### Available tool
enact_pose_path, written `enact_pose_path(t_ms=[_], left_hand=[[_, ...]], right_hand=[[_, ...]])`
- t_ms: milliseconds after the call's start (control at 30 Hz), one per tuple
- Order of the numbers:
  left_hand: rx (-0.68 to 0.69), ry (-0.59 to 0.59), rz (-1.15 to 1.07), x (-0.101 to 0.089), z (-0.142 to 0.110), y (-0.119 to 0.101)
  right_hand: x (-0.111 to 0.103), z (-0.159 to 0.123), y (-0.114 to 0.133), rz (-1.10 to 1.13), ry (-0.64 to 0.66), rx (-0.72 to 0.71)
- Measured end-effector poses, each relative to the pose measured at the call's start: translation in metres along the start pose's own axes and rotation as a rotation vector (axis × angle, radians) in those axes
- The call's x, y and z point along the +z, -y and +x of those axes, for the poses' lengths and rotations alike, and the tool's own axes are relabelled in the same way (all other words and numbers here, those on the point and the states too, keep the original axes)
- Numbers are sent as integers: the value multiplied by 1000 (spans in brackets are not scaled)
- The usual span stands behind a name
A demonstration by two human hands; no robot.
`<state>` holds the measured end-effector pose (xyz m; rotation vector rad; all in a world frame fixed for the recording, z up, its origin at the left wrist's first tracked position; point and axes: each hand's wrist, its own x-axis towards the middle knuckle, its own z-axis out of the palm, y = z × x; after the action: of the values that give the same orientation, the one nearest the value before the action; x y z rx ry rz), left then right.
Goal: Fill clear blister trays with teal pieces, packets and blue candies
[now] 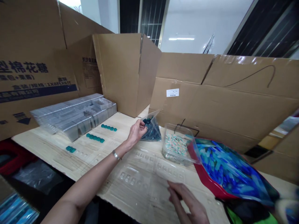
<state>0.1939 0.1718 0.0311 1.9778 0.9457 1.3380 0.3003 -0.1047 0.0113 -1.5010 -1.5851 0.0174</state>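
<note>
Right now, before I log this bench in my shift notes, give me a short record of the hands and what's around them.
left hand: gripping the top of the teal bag, a clear bag of teal pieces
right hand: low over the clear tray; contact unclear
beside hands: tub of pastel pieces; blue bag with red edge
on bench: teal pieces in short rows; tray stack
behind: cardboard boxes
</note>
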Motion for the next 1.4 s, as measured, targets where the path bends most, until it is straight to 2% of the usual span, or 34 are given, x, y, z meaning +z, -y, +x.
enact_pose_path(t_ms=[133, 267, 367, 500, 567, 667, 733, 800, 867, 933, 1000, 1100, 1233, 1400], left_hand=[[104, 82, -126, -18, -41, -52], [218, 206, -119, -26, -75, -89], [323, 267, -86, -27, -89, -101], [393, 263, -54, -29, -99, -107], [398, 259, -57, -30, -102, -110], [343, 281, -97, -30, -106, -113], [217, 309, -189, -30, -106, -108], [7, 316, -353, -30, -101, -97], [-217, 282, -511, -32, -89, -79], [-347, 223, -577, -35, -71, -60], [-385, 195, -584, -36, -49, -43], [-423, 251, -494, -30, -19, -24], [-421, 276, -297, -5, 12, -1], [-295, 245, 15, 27, 34, 27]], right_hand=[[-16, 41, 15, -58, -66, -97], [-13, 68, 25, -59, -109, -132], [-10, 75, 27, -53, -109, -178], [-11, 73, 30, -38, -133, -178], [-11, 71, 33, 26, -156, -107], [-10, 70, 34, 218, -193, 83], [-11, 70, 32, 366, -212, 196], [-14, 69, 27, 492, -213, 289], [-17, 65, 19, 590, -201, 384], [-19, 59, 10, 690, -189, 487], [-18, 53, 4, 824, -169, 581], [-12, 45, 1, 1047, -114, 711], [1, 35, 3, 1205, -98, 889], [13, 25, 4, 1209, -120, 1022]])
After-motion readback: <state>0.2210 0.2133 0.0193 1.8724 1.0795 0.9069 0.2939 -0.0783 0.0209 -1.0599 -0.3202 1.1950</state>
